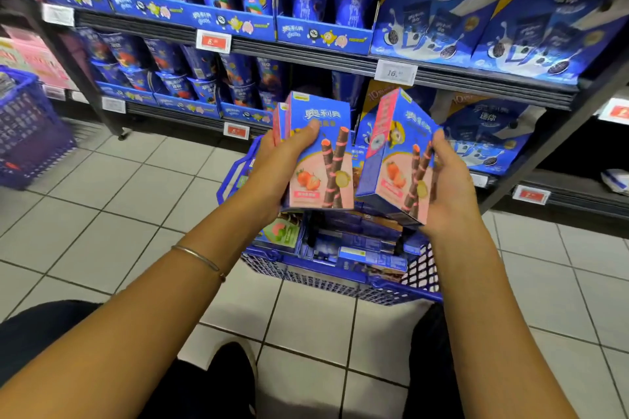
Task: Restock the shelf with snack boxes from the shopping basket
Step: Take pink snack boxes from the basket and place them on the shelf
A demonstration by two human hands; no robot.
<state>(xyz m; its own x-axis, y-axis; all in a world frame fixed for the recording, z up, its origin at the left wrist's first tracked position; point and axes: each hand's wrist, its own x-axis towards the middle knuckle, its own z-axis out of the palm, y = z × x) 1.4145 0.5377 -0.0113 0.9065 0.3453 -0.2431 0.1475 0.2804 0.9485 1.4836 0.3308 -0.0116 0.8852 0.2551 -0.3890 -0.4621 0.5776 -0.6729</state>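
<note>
My left hand [282,160] grips a small stack of blue-and-pink strawberry wafer-roll boxes [323,160], held upright above the basket. My right hand [449,180] holds one more box of the same kind [394,156], tilted to the left, thumb on its right edge. Directly below both hands a blue shopping basket [340,279] stands on the tiled floor with several more snack boxes lying inside. The shelf [442,75] rises just behind the basket, filled with blue cookie cups and large blue bags.
A second blue basket [27,133] stands on the floor at far left. Price tags [396,72] hang along the shelf edges. My knees and a dark shoe [235,374] are on the white tiles near the bottom of the view.
</note>
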